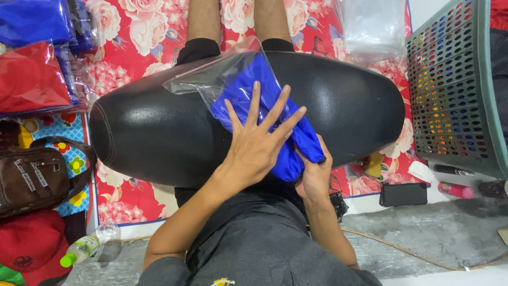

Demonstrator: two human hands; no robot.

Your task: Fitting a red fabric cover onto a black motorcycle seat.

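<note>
The folded bright-blue cloth (264,114) sits halfway in a clear crinkly plastic bag (211,79), bag mouth end toward the person, closed end pointing up-left. Cloth + bag lie across the middle of a long black padded seat-shaped cushion (159,132), which rests over the person's lap.

Left hand (259,143) is flat on the cloth, fingers spread wide, palm pressing down. Right hand (315,177) pinches the near blue corner at the cushion's front edge, thumb on top, fingers curled under.

Edges & room: bare cushion both sides of the bag, more on the left. A green perforated plastic basket (455,90) stands close to the cushion's right end. Stacked bagged red and blue garments (32,69) lie just off its left end. Brown bag (32,175) at lower left; black phone (403,194) on the floor by the right elbow.
</note>
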